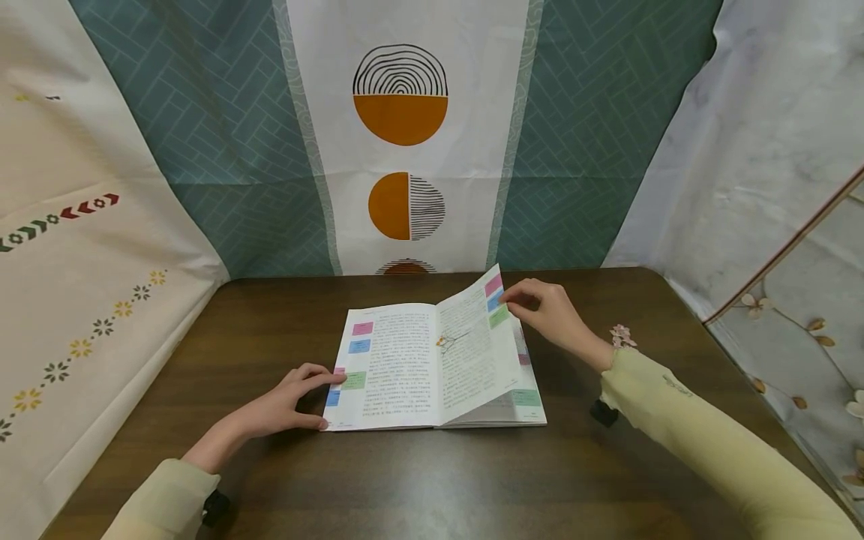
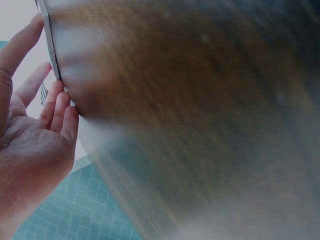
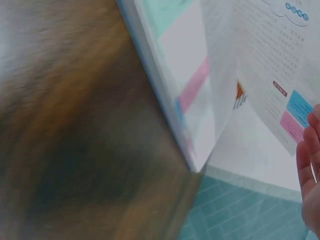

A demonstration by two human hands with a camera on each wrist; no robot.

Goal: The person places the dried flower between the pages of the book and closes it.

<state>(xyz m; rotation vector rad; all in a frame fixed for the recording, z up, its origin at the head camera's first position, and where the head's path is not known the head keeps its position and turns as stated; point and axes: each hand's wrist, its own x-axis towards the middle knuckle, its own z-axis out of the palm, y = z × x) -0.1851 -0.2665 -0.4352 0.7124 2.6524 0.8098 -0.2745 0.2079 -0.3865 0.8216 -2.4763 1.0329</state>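
So we've got an open book lying on the dark tabletop. Our right hand has its fingers closed in a pinch on the edge of a half-raised page, next to some colored tags. Our left hand looks pretty relaxed, fingers spread, just touching the book's left side.

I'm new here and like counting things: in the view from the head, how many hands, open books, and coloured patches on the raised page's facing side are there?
Hands: 2 (left hand, right hand)
Open books: 1 (book)
Patches on the raised page: 3 (pink patch, blue patch, green patch)
Total: 6
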